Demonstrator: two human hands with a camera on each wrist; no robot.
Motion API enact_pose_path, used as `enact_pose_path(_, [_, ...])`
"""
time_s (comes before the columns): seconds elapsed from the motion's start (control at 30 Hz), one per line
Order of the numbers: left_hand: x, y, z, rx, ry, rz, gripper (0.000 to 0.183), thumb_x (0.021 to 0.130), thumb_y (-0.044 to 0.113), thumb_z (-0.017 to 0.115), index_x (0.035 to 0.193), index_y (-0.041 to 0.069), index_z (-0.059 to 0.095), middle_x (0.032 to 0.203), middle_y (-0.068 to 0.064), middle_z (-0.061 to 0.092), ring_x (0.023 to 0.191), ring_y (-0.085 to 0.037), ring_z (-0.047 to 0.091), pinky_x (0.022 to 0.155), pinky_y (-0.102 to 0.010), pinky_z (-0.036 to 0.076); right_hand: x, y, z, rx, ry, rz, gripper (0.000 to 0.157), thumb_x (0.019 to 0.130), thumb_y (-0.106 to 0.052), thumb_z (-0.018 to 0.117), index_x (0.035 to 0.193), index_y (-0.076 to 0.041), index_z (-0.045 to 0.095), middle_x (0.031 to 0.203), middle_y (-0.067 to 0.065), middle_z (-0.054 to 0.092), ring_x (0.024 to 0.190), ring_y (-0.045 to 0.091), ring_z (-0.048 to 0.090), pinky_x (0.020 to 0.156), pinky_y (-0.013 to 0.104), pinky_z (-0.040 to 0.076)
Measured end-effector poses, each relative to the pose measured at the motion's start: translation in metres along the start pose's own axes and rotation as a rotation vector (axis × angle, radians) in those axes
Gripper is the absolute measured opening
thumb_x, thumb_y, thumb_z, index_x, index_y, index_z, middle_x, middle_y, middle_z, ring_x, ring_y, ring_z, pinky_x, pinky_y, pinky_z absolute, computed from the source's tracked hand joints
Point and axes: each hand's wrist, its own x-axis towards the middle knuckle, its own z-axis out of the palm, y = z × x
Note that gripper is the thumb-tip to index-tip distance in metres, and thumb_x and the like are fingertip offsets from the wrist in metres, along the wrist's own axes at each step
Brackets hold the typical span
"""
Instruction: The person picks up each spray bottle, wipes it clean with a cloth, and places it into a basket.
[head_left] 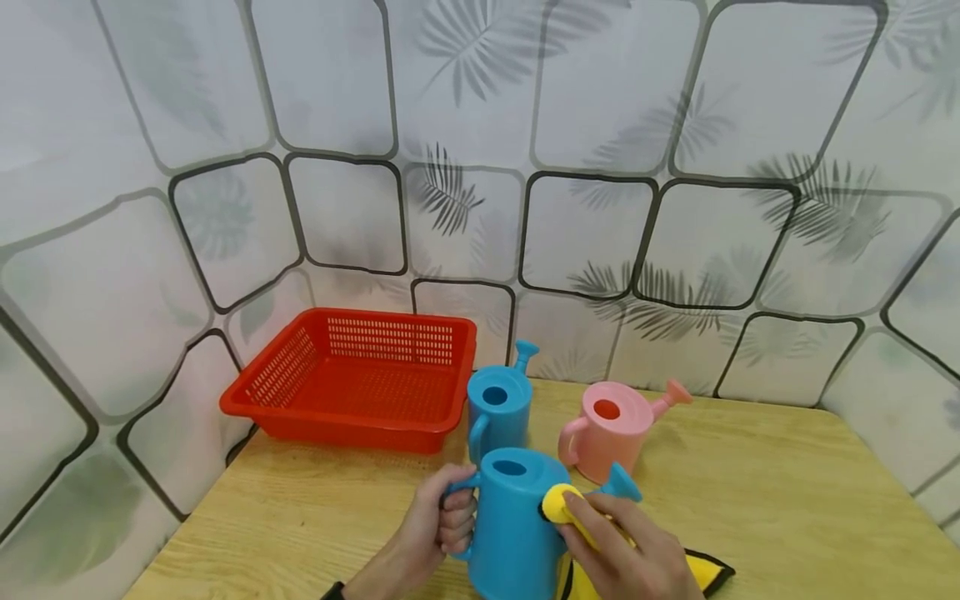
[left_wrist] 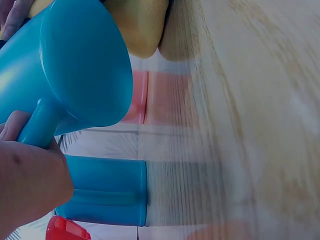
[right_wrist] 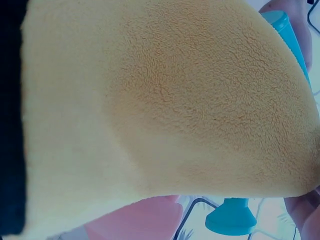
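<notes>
My left hand grips the handle of a blue watering can, fingers curled round it. In the left wrist view the can's round base shows, raised off the wooden table. A yellow fleecy cloth with a dark border is in my right hand, pressed to the upper side of the can near its spout. Part of the cloth hangs below that hand. The cloth fills most of the right wrist view and hides much of the can there, leaving the blue sprinkler head visible below it.
Behind the held can, a second blue watering can stands upright on the table. To its right stands a pink watering can. A red plastic basket sits at the back left. A patterned curtain surrounds the table's back and sides.
</notes>
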Motion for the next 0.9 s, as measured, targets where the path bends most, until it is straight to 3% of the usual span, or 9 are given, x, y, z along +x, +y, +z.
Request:
enact_pose_path(0.17, [-0.0013, -0.0013, 0.0008, 0.007, 0.006, -0.001, 0.047, 0.101, 0.032, 0.039, 0.055, 0.023, 0.037, 0.045, 0.011, 0.034, 0.04, -0.005, 0.032, 0.043, -0.017, 0.026, -0.0018, 0.003, 0.003, -0.079, 0.048, 0.044, 0.054, 0.098, -0.047, 0.047, 0.094, -0.002, 0.077, 0.076, 0.005, 0.071, 0.057, 0.012, 0.066, 0.047, 0.029, 0.058])
enact_pose_path(0.4, [-0.0011, 0.0, 0.0017, 0.024, 0.016, -0.003, 0.045, 0.099, 0.032, 0.041, 0.055, 0.023, 0.037, 0.045, 0.011, 0.034, 0.039, -0.005, 0.033, 0.042, -0.017, 0.026, -0.0026, 0.0079, 0.0032, -0.099, 0.024, 0.074, 0.055, 0.098, -0.048, 0.046, 0.098, -0.003, 0.077, 0.079, 0.005, 0.072, 0.061, 0.012, 0.068, 0.056, 0.038, 0.058])
enact_pose_path(0.9, [-0.0033, -0.0001, 0.0044, 0.036, 0.062, 0.006, 0.046, 0.099, 0.031, 0.04, 0.055, 0.023, 0.036, 0.045, 0.011, 0.033, 0.039, -0.004, 0.032, 0.041, -0.017, 0.026, -0.0027, 0.0075, 0.005, -0.049, 0.038, 0.067, 0.054, 0.098, -0.047, 0.049, 0.098, -0.001, 0.077, 0.08, 0.006, 0.073, 0.062, 0.013, 0.069, 0.051, 0.033, 0.059])
